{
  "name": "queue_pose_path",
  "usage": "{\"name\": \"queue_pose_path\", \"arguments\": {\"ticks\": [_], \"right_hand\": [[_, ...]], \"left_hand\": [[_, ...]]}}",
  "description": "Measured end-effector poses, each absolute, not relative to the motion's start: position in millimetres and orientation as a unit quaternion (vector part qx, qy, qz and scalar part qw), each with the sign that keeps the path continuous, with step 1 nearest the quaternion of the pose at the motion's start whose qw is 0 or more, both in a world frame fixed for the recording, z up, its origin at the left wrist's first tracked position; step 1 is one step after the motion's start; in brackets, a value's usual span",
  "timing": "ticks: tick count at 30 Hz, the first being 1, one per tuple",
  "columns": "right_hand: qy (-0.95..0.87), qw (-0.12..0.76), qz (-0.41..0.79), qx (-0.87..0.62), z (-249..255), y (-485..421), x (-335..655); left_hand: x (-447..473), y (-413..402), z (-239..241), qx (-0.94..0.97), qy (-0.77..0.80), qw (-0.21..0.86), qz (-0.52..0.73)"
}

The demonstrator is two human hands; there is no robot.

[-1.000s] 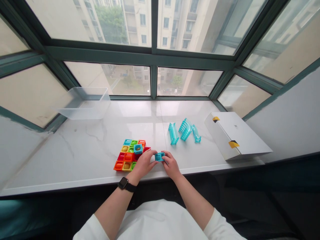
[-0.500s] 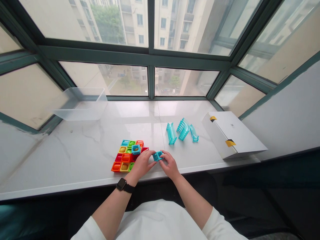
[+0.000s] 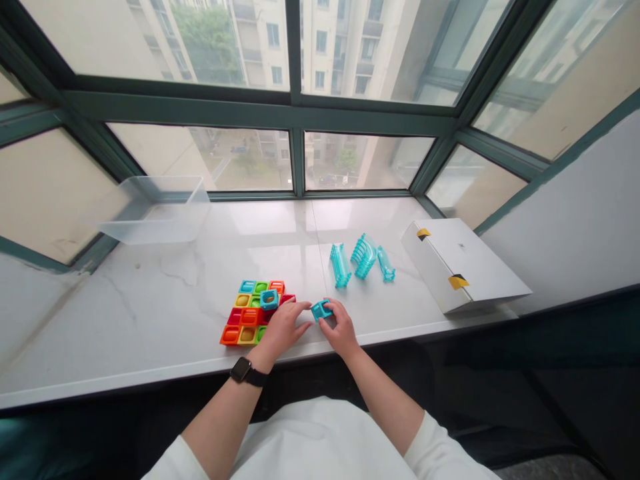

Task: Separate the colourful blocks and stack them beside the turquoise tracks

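Note:
My right hand point(image 3: 340, 328) pinches a small blue square block point(image 3: 321, 309) just above the white marble sill point(image 3: 165, 300). Beside it, my left hand point(image 3: 283, 327) has its fingers spread, the fingertips reaching toward the block and resting by the right edge of a grid of coloured square tiles point(image 3: 250, 313). A second blue square block point(image 3: 269, 299) stands on top of that grid. A black watch sits on my left wrist.
Three clear blue ribbed track pieces point(image 3: 361, 258) lie behind my hands. A white flat box point(image 3: 463, 263) with yellow tape sits at the right. A clear plastic tub point(image 3: 157, 210) stands at the back left by the window frame.
My left hand has let go of the blue block and its fingers have spread. My right hand keeps the block and has tilted it slightly.

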State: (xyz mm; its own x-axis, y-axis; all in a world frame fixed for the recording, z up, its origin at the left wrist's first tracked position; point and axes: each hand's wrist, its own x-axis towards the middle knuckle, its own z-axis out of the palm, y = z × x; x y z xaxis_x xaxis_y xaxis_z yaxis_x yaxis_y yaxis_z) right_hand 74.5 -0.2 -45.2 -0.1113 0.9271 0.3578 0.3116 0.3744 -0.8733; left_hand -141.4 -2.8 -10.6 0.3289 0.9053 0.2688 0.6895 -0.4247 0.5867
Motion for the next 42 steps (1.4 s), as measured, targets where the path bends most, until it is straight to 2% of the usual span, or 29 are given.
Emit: {"name": "queue_pose_path", "arguments": {"ticks": [5,17,31,42], "right_hand": [[-0.639,0.496,0.330,-0.486,-52.2,0.5,76.7],[-0.695,0.466,0.270,-0.477,-50.5,-1.6,75.7],[-0.639,0.452,0.118,-0.611,-62.3,34.9,212.8],[-0.679,0.384,0.110,-0.617,-62.9,47.0,207.1]], "left_hand": [[-140.4,-2.7,-7.8,0.796,0.502,0.183,0.283],[-136.7,-4.5,5.6,0.798,0.495,0.186,0.288],[-136.5,-4.1,7.0,0.790,0.502,0.200,0.290],[-136.3,-2.7,7.4,0.789,0.503,0.192,0.295]]}}
